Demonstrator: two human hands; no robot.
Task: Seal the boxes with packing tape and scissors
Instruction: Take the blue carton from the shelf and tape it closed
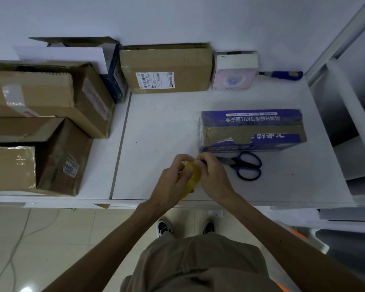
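Note:
A yellowish roll of packing tape (191,178) is held above the table's front edge. My left hand (173,182) grips the roll from the left, fingers curled over it. My right hand (211,175) pinches at the top of the roll with its fingertips. Just behind my hands lies a blue and brown box (251,129) with white lettering and torn tape along its top. Blue-handled scissors (244,165) lie flat on the white table (156,133) between that box and my right hand, their blades partly hidden by the hand.
Several brown cardboard boxes (46,114) crowd the left side. A labelled brown box (167,68) and a small white and pink box (234,70) stand against the back wall, a blue-handled tool (282,75) to their right. White shelving (346,123) borders the right edge.

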